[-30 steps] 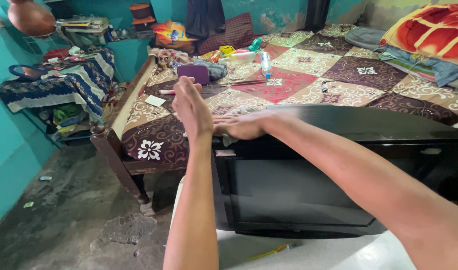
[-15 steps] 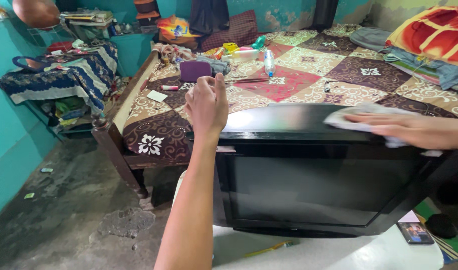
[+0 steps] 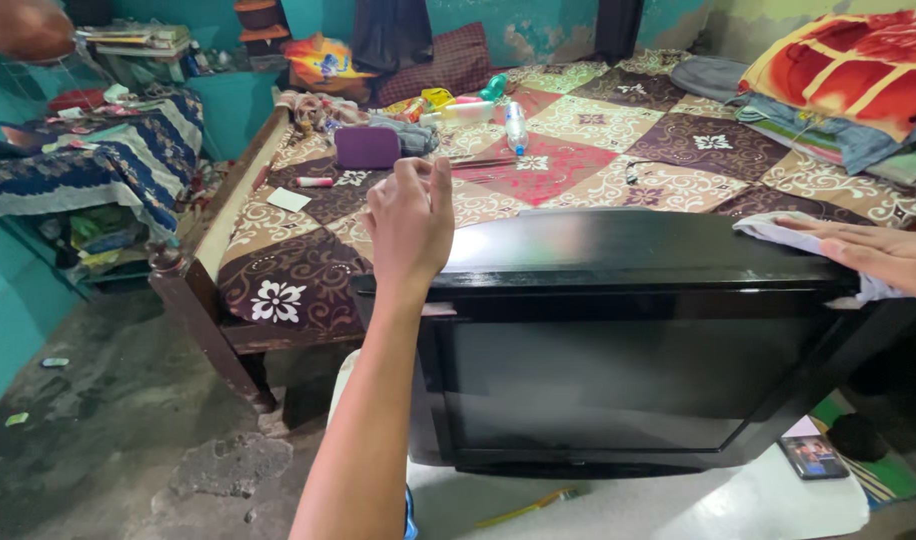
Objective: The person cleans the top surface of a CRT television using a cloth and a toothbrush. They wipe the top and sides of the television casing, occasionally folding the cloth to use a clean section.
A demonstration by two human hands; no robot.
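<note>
Pale grey crumpled cloth (image 3: 778, 228): lying on the top right corner of the glossy black boxy television set (image 3: 618, 330), one edge hanging over the corner. Right hand (image 3: 878, 255): laid flat on the cloth, palm down, fingers straight and close together, pressing it to the television top. Left hand (image 3: 410, 225): raised above the top left corner of the television, holding nothing, fingers loosely curled with thumb and forefinger near each other; contact with the television not discernible. Television: screen facing the camera, standing on a white surface (image 3: 678, 510), just in front of the wooden bed (image 3: 203, 290) covered by a brown, cream and red patchwork bedspread (image 3: 578, 150). On the bedspread, well behind the left hand: purple rectangular pouch (image 3: 367, 146) and clear plastic bottle (image 3: 516, 126). Near the lower right corner of the television: small dark phone (image 3: 813, 457) lying flat. Below the screen: yellow pencil (image 3: 530, 505) on the white surface.
</note>
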